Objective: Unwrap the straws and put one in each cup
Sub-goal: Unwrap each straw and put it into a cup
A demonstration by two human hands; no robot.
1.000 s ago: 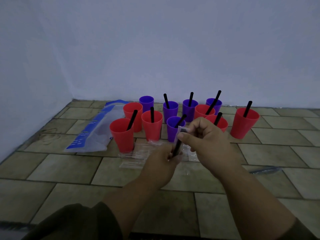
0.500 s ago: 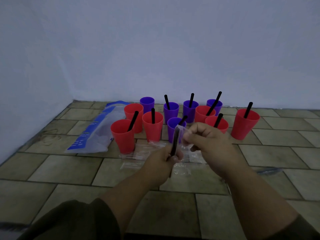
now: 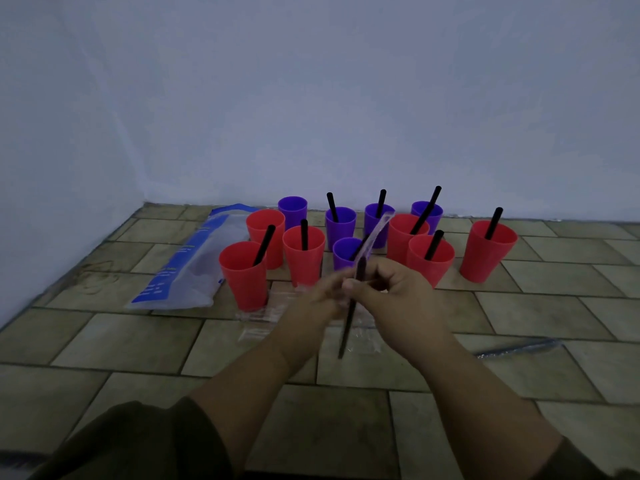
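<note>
My right hand [image 3: 398, 292] pinches the black straw [image 3: 348, 323] just in front of the small purple cup [image 3: 344, 252], so the bare end hangs free and the clear wrapper [image 3: 375, 233] stands up over this cup. My left hand [image 3: 322, 294] is blurred and I cannot tell its grip. Behind-left of this cup, the rear purple cup [image 3: 292, 211] and the rear red cup [image 3: 265, 225] have no straw.
</note>
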